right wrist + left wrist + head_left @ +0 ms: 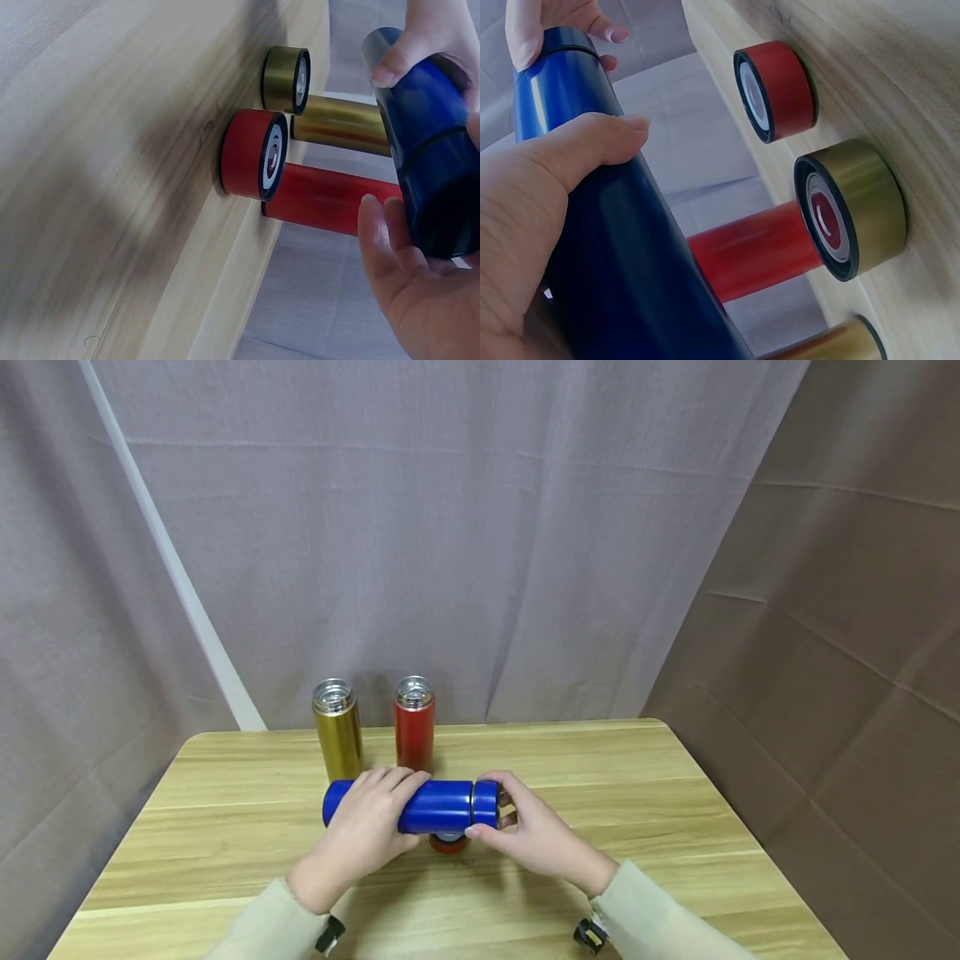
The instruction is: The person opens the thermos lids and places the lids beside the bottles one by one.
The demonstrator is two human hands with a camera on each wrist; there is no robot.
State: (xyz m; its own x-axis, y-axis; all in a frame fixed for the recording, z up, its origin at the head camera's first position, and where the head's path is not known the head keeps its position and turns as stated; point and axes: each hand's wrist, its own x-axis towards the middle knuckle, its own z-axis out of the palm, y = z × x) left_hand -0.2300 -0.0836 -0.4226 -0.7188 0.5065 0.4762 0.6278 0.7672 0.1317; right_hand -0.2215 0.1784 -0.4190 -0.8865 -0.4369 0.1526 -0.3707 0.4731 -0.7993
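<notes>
A blue thermos (442, 807) is held sideways above the table, its lid (485, 803) pointing right. My left hand (363, 827) grips the body from above, the thumb wrapped round the near side in the left wrist view. At the lid end, my right hand (540, 839) holds the blue lid between thumb and fingers; some of its other fingers stand off the lid in the right wrist view. Below the thermos, a red lid (247, 154) and a gold lid (283, 79) lie on the table with their inner sides up. In the head view the gold lid is hidden.
Behind the hands stand a gold thermos (340, 745) and a red thermos (415, 737), both upright and lidless. They are on a wooden table (600, 768) with grey curtains (450, 543) behind it and a brown curtain (847, 652) on the right.
</notes>
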